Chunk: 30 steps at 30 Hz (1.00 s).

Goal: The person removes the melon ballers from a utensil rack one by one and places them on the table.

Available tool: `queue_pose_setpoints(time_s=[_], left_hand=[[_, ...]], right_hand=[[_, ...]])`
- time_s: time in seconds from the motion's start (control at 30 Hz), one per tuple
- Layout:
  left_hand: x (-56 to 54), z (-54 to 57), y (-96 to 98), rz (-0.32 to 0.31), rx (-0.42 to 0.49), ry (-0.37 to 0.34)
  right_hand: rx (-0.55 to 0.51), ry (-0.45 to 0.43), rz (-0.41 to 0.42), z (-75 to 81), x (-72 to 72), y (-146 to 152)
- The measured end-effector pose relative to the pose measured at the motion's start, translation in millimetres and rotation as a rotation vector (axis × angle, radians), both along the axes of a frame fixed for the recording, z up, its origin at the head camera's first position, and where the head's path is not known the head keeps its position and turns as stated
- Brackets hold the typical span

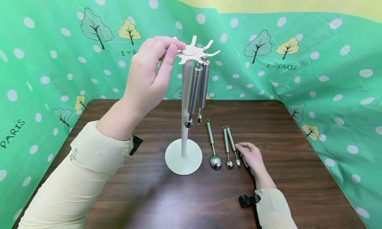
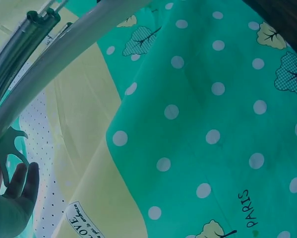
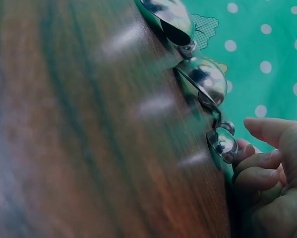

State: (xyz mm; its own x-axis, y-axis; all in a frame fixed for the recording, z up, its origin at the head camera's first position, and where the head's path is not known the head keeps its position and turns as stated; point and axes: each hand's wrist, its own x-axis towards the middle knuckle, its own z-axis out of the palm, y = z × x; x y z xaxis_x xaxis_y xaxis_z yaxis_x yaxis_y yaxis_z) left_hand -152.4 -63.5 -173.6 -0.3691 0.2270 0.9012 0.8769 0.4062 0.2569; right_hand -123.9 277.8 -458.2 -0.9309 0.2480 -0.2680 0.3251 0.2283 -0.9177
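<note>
My left hand (image 1: 152,66) pinches the hub edge of a white rack (image 1: 194,51) with thumb and finger, at the top of its post. From the rack's hooks hang two steel melon ballers (image 1: 195,89), just right of the post. On the table lie a large oval scoop (image 1: 216,162), a round melon baller (image 1: 229,164) and a small oval scoop (image 1: 238,162), handles pointing away. My right hand (image 1: 252,157) is beside the small scoop, fingertips near its handle. In the right wrist view the thumb stands apart from the other fingers, close to the small scoop (image 3: 223,145).
The rack's round white base (image 1: 176,166) stands on the dark wooden table (image 1: 143,195), left of the lying scoops. A green dotted cloth (image 1: 328,99) with printed trees hangs behind and beside the table. Both wrists carry black camera mounts.
</note>
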Motion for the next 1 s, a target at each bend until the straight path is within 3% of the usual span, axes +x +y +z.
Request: queue_pose_setpoints(time_s=[0.33,0.57,0.73,1.0], left_hand=[[-6.1,-2.0,4.6,-0.013,0.04,0.139],[-10.5,-2.9,6.1,-0.02,0.056,0.185],[-11.1,0.8,3.6,-0.02,0.011,0.158],[-6.3,-0.8,1.6,-0.015,0.016,0.027]], right_hand=[[-0.21,0.05,-0.088,1.8,6.0,7],[-0.26,0.128,-0.146,19.6,9.4,1],[-0.249,0.199,-0.115,44.6,10.5,-11],[-0.22,0.329,0.013,94.9,15.1,-49]])
